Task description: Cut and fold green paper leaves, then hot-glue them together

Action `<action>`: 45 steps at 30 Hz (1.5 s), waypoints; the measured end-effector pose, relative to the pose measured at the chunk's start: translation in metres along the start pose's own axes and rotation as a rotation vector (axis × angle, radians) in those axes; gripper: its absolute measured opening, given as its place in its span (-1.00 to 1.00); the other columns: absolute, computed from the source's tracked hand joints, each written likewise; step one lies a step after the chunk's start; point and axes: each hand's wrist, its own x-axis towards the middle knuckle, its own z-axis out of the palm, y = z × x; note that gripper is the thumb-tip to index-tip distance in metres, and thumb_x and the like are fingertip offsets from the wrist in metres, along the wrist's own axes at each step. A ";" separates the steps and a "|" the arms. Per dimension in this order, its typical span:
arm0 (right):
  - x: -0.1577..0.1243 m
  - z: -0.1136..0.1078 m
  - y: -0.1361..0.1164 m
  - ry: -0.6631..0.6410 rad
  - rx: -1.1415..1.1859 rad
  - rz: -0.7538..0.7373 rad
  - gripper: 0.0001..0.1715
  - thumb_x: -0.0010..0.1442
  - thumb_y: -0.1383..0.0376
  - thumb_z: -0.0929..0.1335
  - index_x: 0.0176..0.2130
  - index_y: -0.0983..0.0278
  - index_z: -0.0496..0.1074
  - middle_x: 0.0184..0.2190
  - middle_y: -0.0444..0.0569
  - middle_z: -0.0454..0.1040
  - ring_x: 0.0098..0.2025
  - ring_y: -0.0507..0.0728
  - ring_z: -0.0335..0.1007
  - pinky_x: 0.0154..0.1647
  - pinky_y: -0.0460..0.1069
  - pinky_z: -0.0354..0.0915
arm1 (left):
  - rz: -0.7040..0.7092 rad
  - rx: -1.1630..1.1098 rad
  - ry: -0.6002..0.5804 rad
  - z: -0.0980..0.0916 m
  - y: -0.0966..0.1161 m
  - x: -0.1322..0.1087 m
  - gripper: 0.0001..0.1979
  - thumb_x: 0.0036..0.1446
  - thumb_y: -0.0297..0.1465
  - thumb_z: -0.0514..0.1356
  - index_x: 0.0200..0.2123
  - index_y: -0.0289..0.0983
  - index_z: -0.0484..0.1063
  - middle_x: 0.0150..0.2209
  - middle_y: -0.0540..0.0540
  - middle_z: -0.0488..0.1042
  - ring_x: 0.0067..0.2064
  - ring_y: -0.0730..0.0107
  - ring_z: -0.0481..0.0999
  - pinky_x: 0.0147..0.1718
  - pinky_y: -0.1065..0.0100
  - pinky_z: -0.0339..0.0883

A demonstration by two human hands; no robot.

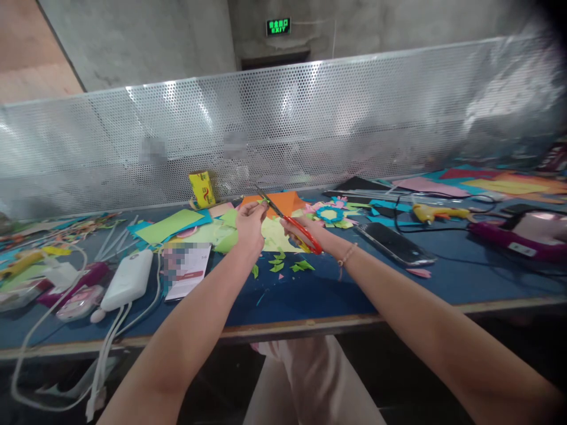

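My right hand (300, 231) is closed round the red handles of a pair of scissors (287, 221), whose blades point up and left toward my left hand. My left hand (249, 225) pinches a small green paper piece (264, 202) at its fingertips, right at the blade tips. Below both hands, green paper scraps (287, 265) lie on the blue table (310, 295). Light green and yellow paper sheets (274, 236) lie under the hands.
A black phone (396, 244) lies right of my right wrist. A yellow glue gun (432, 212) and a purple device (522, 236) are further right. A white power bank (128, 278) with cables and a printed card (186, 270) lie left. A paper flower (330, 213) sits behind. A perforated metal screen (283, 130) backs the table.
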 end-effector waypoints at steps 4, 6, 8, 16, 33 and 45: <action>-0.004 -0.003 -0.006 0.006 -0.101 -0.021 -0.49 0.01 -0.11 0.21 -0.53 0.30 0.23 -0.71 -0.18 0.18 -0.69 -0.07 0.11 -0.67 -0.14 0.11 | -0.003 -0.021 0.003 0.000 -0.001 0.001 -0.74 -0.32 -0.45 0.31 -0.48 -0.33 0.33 -0.47 -0.03 0.43 -0.35 0.45 0.44 -0.19 0.30 0.22; -0.005 -0.004 -0.008 0.022 -0.184 -0.042 -0.48 0.02 -0.11 0.20 -0.53 0.30 0.24 -0.71 -0.17 0.18 -0.69 -0.05 0.12 -0.67 -0.13 0.10 | -0.004 -0.024 0.007 0.000 -0.001 0.001 -0.74 -0.31 -0.45 0.31 -0.47 -0.33 0.33 -0.47 -0.03 0.42 -0.36 0.47 0.43 -0.18 0.31 0.22; -0.005 -0.004 -0.010 0.036 -0.272 -0.054 -0.49 0.02 -0.10 0.20 -0.52 0.30 0.26 -0.71 -0.15 0.19 -0.68 -0.05 0.12 -0.66 -0.13 0.08 | 0.001 -0.026 0.015 0.000 0.000 0.002 -0.75 -0.30 -0.46 0.31 -0.48 -0.33 0.33 -0.49 -0.02 0.42 -0.39 0.49 0.43 -0.19 0.32 0.21; -0.007 -0.007 -0.021 0.102 -0.433 -0.037 -0.56 0.04 -0.01 0.19 -0.58 0.30 0.17 -0.67 -0.15 0.18 -0.66 -0.05 0.08 -0.64 -0.12 0.01 | -0.005 -0.046 0.019 0.002 0.002 0.001 -0.75 -0.29 -0.49 0.30 -0.48 -0.34 0.31 -0.50 0.00 0.40 -0.39 0.52 0.42 -0.24 0.37 0.22; 0.008 -0.049 0.018 0.272 -0.925 0.049 -0.41 0.04 -0.13 0.16 -0.38 0.33 0.33 -0.40 0.12 0.43 -0.32 0.17 0.38 -0.43 -0.08 0.15 | -0.200 0.016 -0.067 0.005 0.006 -0.004 -0.93 -0.14 -0.59 0.19 -0.54 -0.35 0.38 -0.56 0.02 0.39 -0.49 0.60 0.40 -0.39 0.49 0.23; 0.010 -0.053 0.021 0.172 -0.985 0.143 -0.40 0.10 -0.09 0.12 -0.34 0.32 0.42 -0.36 0.13 0.46 -0.26 0.19 0.39 -0.38 -0.07 0.19 | -0.160 0.082 -0.243 0.005 0.003 -0.007 -0.92 -0.16 -0.52 0.22 -0.52 -0.32 0.34 -0.56 0.05 0.33 -0.51 0.61 0.34 -0.45 0.49 0.21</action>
